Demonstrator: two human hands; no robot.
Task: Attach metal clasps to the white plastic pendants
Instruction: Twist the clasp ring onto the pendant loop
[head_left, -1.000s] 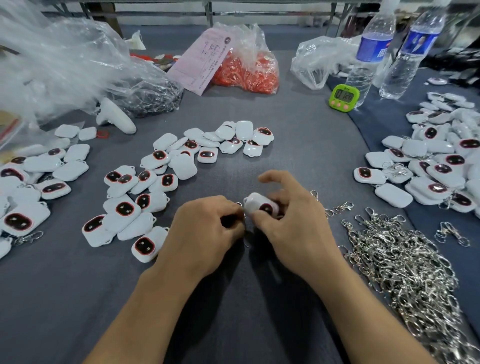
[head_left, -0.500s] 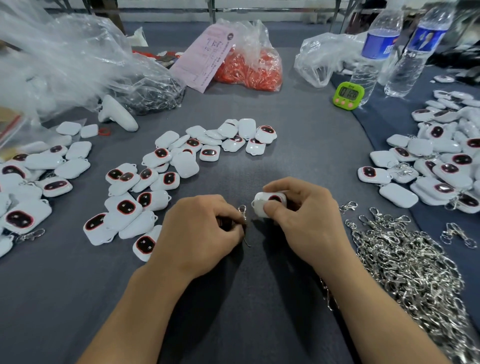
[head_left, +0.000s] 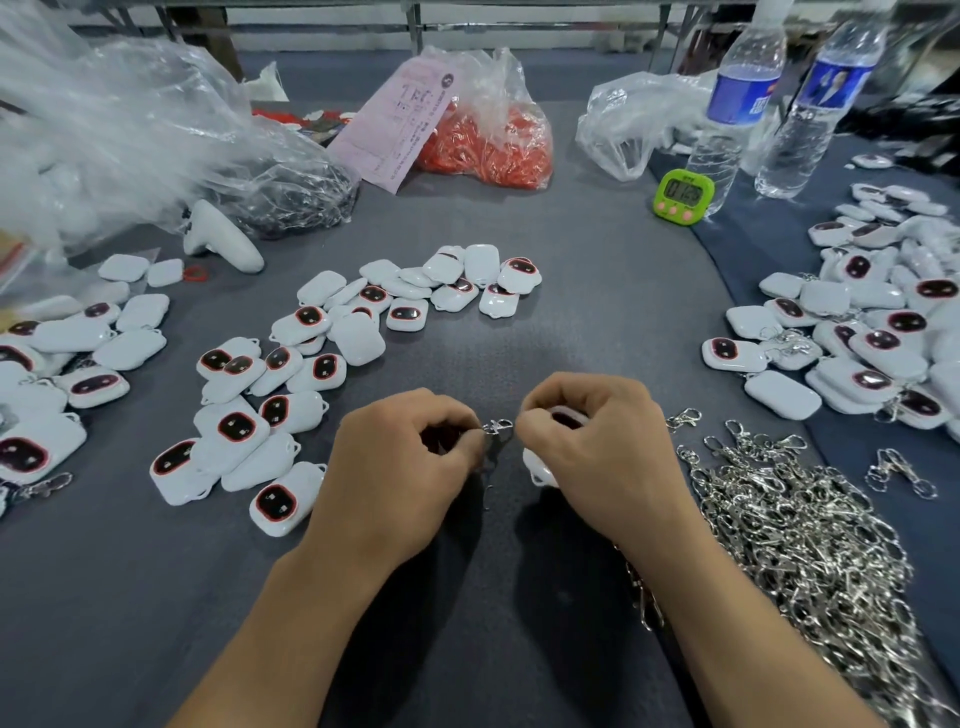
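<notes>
My left hand (head_left: 410, 457) pinches a small metal clasp (head_left: 497, 428) at its fingertips, low in the middle of the grey table (head_left: 587, 322). My right hand (head_left: 602, 447) curls round a white plastic pendant (head_left: 537, 467), mostly hidden in the palm, and its fingertips meet the clasp from the right. A pile of loose metal clasps (head_left: 795, 525) lies just right of my right wrist. Loose white pendants with dark red-rimmed faces (head_left: 291, 395) are spread to the left of my hands.
More pendants lie at the far left (head_left: 62, 364) and on the right (head_left: 872, 332), some with clasps. At the back stand a bag of red parts (head_left: 488, 140), clear plastic bags (head_left: 130, 140), a green timer (head_left: 683, 195) and two water bottles (head_left: 737, 104).
My right hand has turned the pendant further into its palm, so its face is hidden. Both hands have drawn closer, and the clasp now sits between the two sets of fingertips.
</notes>
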